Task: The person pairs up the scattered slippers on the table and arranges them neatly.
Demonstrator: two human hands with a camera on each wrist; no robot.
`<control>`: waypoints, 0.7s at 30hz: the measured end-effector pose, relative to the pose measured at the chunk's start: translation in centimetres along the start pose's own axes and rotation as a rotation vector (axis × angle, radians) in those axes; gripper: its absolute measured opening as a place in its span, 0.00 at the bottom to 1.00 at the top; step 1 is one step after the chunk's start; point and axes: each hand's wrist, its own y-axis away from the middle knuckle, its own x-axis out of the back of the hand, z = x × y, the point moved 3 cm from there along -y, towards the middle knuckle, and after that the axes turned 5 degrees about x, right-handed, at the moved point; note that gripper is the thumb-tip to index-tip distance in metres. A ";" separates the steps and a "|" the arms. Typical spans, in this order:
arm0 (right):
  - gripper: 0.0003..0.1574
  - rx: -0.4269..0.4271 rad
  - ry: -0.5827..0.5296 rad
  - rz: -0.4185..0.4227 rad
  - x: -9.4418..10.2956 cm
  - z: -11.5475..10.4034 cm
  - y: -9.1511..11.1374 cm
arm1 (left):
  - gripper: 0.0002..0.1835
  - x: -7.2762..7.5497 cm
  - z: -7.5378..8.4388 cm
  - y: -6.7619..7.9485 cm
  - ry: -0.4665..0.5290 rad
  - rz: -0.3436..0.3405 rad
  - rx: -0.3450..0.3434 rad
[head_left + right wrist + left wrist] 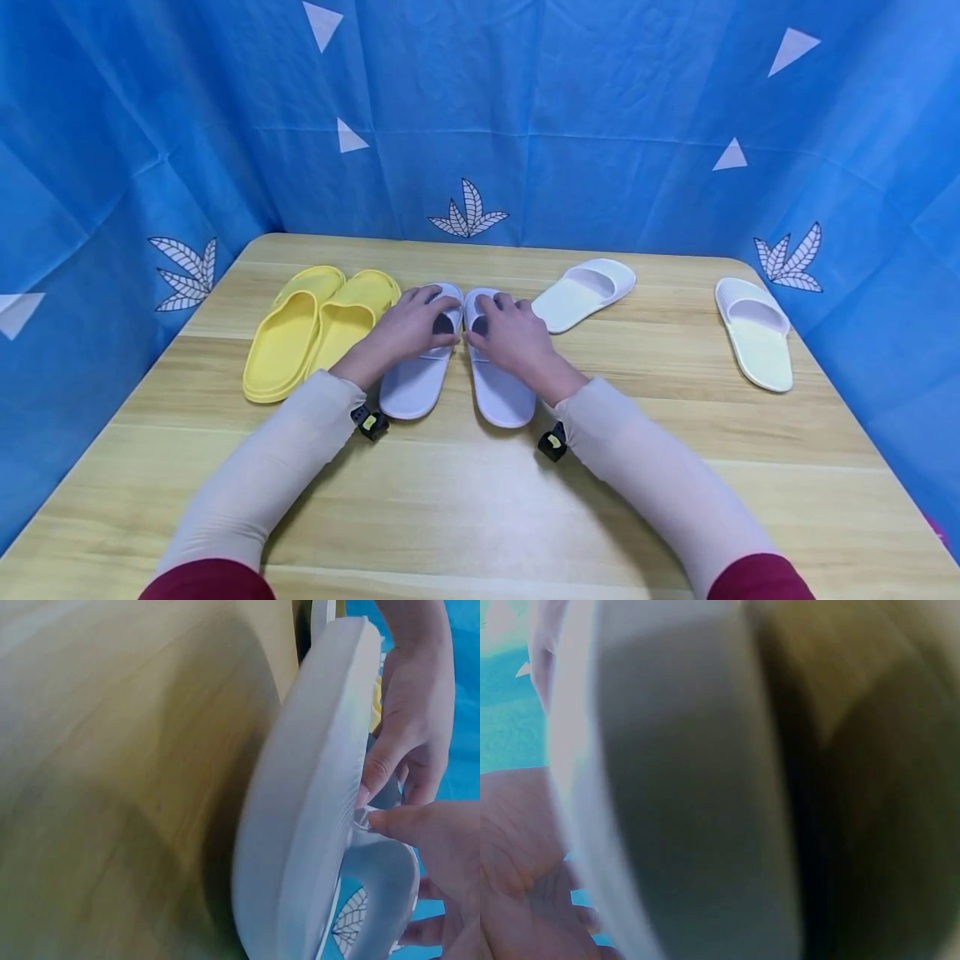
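Two pale lavender slide slippers with dark patches on their straps lie side by side at mid-table, toes away from me. My left hand [408, 327] grips the strap of the left lavender slipper [412, 388], thumb at its inner side. Over the strap of the right lavender slipper [504, 398], my right hand [517, 335] holds on in the same way. In the right wrist view, the right thumb presses the strap [382, 881] near its edge, with fingers on the far side. A blurred slipper sole [690, 787] fills much of the left wrist view and hides most of the left hand's grip.
A pair of yellow slippers [281, 350] lies together on the left. One white slipper [573, 302] sits angled behind my right hand; another white slipper [763, 354] is near the table's right edge. Blue curtains [600, 100] surround the wooden table [450, 508].
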 end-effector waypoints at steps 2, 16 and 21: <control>0.43 -0.004 0.008 0.006 -0.1 -0.1 -0.1 | 0.34 0.0 0.0 0.0 0.004 0.000 0.001; 0.44 -0.027 0.091 0.043 -1.0 -0.6 -0.5 | 0.35 0.1 0.0 0.2 0.058 -0.011 0.003; 0.44 -0.034 0.068 0.045 -1.0 -0.4 -0.4 | 0.37 0.1 -0.1 0.1 0.064 -0.008 -0.014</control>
